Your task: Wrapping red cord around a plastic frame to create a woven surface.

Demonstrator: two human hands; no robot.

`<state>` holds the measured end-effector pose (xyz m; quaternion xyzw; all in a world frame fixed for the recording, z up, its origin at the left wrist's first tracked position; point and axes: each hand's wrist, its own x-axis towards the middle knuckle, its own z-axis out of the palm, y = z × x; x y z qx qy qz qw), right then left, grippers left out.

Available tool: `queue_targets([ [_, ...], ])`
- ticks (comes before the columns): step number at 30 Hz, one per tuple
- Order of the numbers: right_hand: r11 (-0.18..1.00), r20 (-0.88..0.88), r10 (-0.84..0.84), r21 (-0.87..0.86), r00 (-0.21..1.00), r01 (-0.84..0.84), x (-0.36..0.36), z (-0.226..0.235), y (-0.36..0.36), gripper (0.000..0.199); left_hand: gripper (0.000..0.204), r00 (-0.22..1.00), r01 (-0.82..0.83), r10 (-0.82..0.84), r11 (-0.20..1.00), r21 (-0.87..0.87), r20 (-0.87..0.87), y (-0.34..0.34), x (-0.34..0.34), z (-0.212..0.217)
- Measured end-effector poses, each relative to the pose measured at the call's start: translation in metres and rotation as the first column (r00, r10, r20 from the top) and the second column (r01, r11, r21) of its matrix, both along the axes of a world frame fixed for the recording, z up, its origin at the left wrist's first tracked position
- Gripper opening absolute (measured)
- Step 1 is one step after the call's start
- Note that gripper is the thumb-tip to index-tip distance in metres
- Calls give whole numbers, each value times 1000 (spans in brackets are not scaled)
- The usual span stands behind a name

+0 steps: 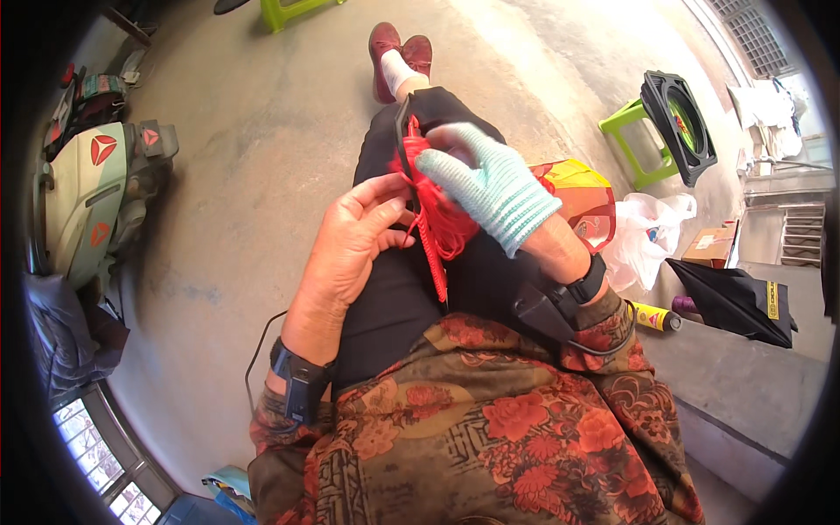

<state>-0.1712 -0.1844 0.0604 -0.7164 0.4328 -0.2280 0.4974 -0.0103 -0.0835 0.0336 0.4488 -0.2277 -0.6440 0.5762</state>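
A bundle of red cord [444,229] lies over my thighs, with loose loops fanning out and a braided length [435,267] hanging toward my lap. My bare left hand [350,234] is at the bundle's left side, thumb and fingers pinched on a strand of the cord. On the right, my right hand [494,185] wears a pale green and white striped knit glove. Its thumb and fingers curl over the top of the red cord, and the fingertips are slightly blurred. A thin black curved strip [400,127] runs along the bundle's far left edge.
Beside my right thigh sits a clear red-and-yellow bag [584,188]; a white plastic bag [647,236] is farther right. A green stool [632,131] carries a black frame-like piece [678,122]. A yellow can [654,317] and black pouch [731,302] lie nearby. A scooter [92,192] stands left.
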Motion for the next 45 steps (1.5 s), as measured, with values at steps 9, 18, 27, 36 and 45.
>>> queue_targets([
  [9,988,355,-148,104,923,118,-14,5,0,38,16,972,-180,190,980,82,-137,-3,11,-4],
  [18,924,115,49,-383,992,-1,-13,19,15,60,17,828,208,-219,975,81,517,11,26,40],
  [27,547,-110,220,-809,969,-216,11,37,29,69,41,830,-59,151,981,-184,537,49,32,86],
  [36,690,121,168,-723,978,-29,10,39,12,55,43,889,-458,361,735,-501,-283,79,88,108],
  [45,924,380,380,-131,843,-358,5,51,24,11,42,678,-436,627,763,-477,384,80,97,103],
])
